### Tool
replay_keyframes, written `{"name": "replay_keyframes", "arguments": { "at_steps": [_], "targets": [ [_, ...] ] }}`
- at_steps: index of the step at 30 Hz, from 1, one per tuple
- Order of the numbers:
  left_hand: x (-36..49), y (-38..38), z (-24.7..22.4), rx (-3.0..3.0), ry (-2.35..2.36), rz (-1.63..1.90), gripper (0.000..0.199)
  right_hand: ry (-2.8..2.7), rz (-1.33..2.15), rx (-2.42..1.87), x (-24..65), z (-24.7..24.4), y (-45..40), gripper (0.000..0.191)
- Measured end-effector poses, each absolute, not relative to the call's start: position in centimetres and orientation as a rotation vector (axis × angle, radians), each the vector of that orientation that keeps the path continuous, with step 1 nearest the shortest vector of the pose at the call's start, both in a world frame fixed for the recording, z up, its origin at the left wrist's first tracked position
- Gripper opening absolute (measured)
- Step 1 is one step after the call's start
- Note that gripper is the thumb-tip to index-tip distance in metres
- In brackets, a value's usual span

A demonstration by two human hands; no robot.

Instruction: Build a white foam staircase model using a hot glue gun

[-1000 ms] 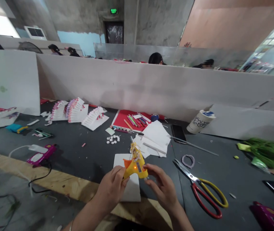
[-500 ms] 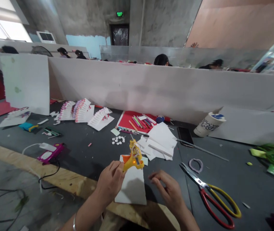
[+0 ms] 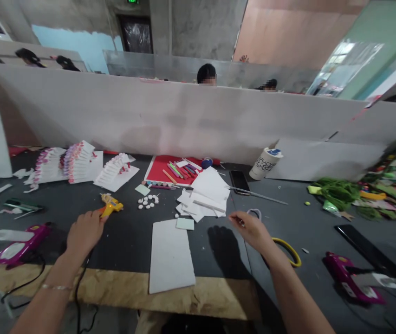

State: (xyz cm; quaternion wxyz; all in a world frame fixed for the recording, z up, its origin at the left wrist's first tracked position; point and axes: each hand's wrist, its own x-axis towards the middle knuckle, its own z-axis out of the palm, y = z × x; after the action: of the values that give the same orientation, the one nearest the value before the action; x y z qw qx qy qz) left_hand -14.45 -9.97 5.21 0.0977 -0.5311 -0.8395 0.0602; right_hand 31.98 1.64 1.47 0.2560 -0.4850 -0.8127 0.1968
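Observation:
My left hand (image 3: 85, 234) is closed round the handle of a yellow glue gun (image 3: 112, 205), over the dark table left of centre. My right hand (image 3: 249, 227) hovers above the scissors (image 3: 290, 250), hiding most of them; its fingers are bent together, and whether they hold anything is too small to tell. A grey ring (image 3: 255, 212) shows just behind it. Between the hands lies a white foam board (image 3: 171, 257), with a pale green card (image 3: 185, 224) at its top edge. Small white pieces (image 3: 147, 201) sit beyond the board.
White papers (image 3: 208, 192), a red sheet (image 3: 156, 169) with coloured sticks, a phone (image 3: 239, 182) and a cup (image 3: 265, 163) are farther back. Purple power strips (image 3: 22, 246) lie at both sides. Green stems (image 3: 339, 192) are at right. Other people's heads show behind the partition (image 3: 170, 116).
The view has turned right. My left hand has carried the glue gun leftward, away from the foam board. My right hand has moved right, over the scissors.

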Motion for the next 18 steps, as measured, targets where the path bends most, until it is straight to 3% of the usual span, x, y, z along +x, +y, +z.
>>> {"name": "replay_keyframes", "arguments": {
  "at_steps": [4,8,11,18],
  "targets": [
    [-12.9,-10.2,5.4,-1.532,-2.341,-0.055,0.045,-2.231,0.407,-1.385,32.4,1.9,3.1,0.025],
    [-6.5,-10.1,4.1,-2.042,-2.016,-0.485,0.028,-2.307,0.247,-1.359,30.9,1.7,3.9,0.020],
    [-1.0,-9.8,1.8,-2.390,-1.825,-0.500,0.021,-2.349,0.176,-1.300,29.5,1.2,4.5,0.018],
    [-2.7,-5.6,-0.4,-2.018,-2.206,-0.523,0.039,-2.541,0.583,-0.961,25.4,-0.1,1.5,0.019]
  ]
}}
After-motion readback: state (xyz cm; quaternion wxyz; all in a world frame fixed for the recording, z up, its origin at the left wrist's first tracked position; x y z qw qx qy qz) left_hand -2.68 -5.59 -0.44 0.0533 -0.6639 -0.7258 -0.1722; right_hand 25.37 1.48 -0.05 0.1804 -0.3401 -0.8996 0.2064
